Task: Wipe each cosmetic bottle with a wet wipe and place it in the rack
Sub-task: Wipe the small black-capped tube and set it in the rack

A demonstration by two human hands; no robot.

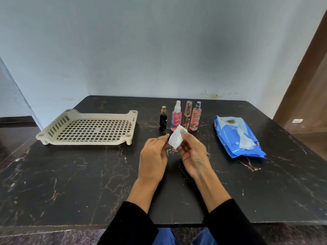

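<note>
We hold a folded white wipe (175,138) above the dark table (70,174), just in front of the bottles. Right hand (192,152) pinches it, thumb on top; left hand (154,154) touches its edge with its fingertips. Four bottles (180,116) stand upright in a row, right of the beige rack (88,128). Blue wipe pack (237,137) lies right of the bottles.

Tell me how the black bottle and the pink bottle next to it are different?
The black bottle is shorter than the pink bottle. The black bottle is dark with pale specks and you cannot see inside; the pink bottle is see-through with pink liquid. The black bottle has a gold top; the pink bottle has a white spray top. Both stand upright on the table, not yet in the rack.
</note>
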